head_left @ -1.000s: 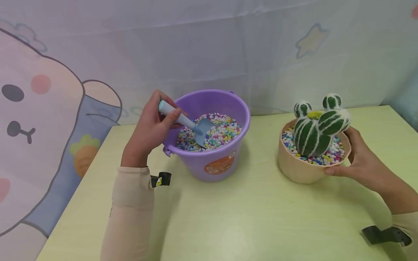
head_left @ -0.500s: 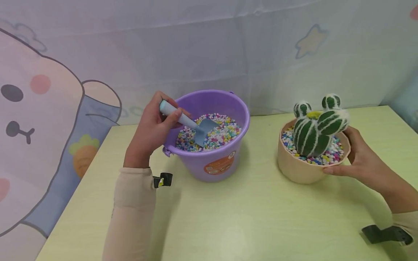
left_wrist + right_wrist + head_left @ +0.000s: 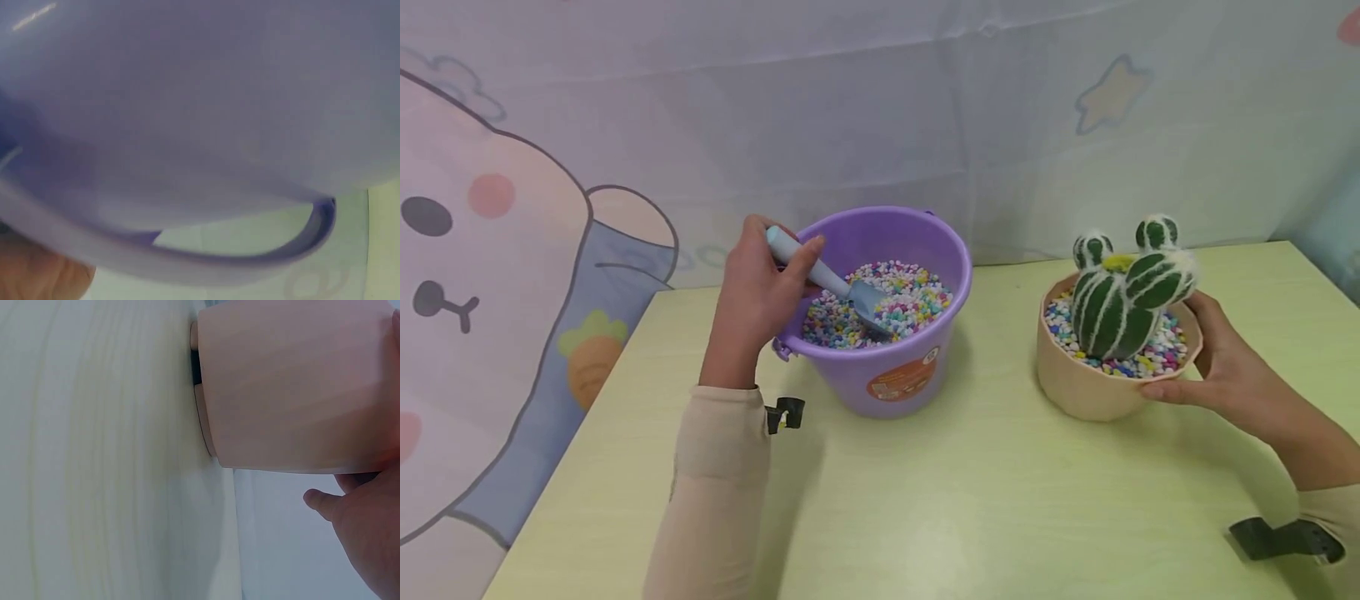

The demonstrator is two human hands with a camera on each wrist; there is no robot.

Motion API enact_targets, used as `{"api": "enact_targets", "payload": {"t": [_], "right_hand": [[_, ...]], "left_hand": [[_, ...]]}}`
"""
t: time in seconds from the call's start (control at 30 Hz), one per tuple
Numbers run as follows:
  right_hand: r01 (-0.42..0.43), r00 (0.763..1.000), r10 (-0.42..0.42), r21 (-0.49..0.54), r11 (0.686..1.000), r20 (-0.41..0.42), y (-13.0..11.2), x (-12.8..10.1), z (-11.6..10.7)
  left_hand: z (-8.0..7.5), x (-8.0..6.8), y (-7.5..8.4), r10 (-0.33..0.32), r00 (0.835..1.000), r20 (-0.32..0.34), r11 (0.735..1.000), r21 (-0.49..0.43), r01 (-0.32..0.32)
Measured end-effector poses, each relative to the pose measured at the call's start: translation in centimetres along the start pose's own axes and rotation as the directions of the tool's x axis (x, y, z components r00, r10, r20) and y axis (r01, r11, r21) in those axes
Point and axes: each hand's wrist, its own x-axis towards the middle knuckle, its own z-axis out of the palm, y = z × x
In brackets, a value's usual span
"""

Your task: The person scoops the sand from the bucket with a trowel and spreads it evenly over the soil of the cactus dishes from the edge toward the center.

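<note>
My left hand [image 3: 762, 279] grips the handle of a small light-blue shovel [image 3: 831, 279] over the left rim of a purple bucket [image 3: 891, 379]. The shovel's blade sits tilted, its lower edge down among multicoloured pebbles [image 3: 917, 292] in the bucket. Over on the right, my right hand [image 3: 1236, 379] holds a peach flowerpot [image 3: 1086, 392] by its right side, thumb on the front near the rim. A green cactus with white fuzz [image 3: 1112, 317] stands in pebbles inside it. Bucket wall [image 3: 219, 112] fills most of the left wrist view; the shovel is not visible there.
Both containers stand on a pale yellow-green table [image 3: 910, 508]. Behind it hangs a printed cloth backdrop [image 3: 865, 108] with a cartoon animal at the left. The bucket's carrying handle [image 3: 206, 269] hangs out from its side in the left wrist view.
My left hand has shifted slightly right and turned the shovel, so its blade now tips down into the pebbles. The right hand and flowerpot stay essentially in place.
</note>
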Motion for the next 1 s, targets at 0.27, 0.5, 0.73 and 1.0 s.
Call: {"api": "enact_targets", "payload": {"t": [0.27, 0.5, 0.73, 1.0], "right_hand": [[-0.006, 1.000, 0.006, -0.002, 1.000, 0.005, -0.1, 0.1, 0.0], [-0.040, 0.999, 0.040, 0.011, 0.999, 0.031, -0.6, -0.1, -0.1], [-0.044, 0.999, 0.044, -0.011, 0.999, 0.008, -0.2, -0.1, -0.1], [-0.047, 0.999, 0.047, -0.004, 0.999, 0.009, 0.0, -0.1, 0.1]], "left_hand": [[-1.2, -0.2, -0.8, 0.117, 0.987, 0.114, 0.985, -0.143, -0.100], [-1.6, -0.2, -1.5, 0.247, 0.954, 0.168, 0.929, -0.322, -0.183], [-1.7, -0.4, -1.6, 0.276, 0.945, 0.174, 0.885, -0.429, -0.180], [-1.1, -0.2, -0.6, 0.085, 0.989, 0.121, 0.976, -0.210, -0.058]]}}
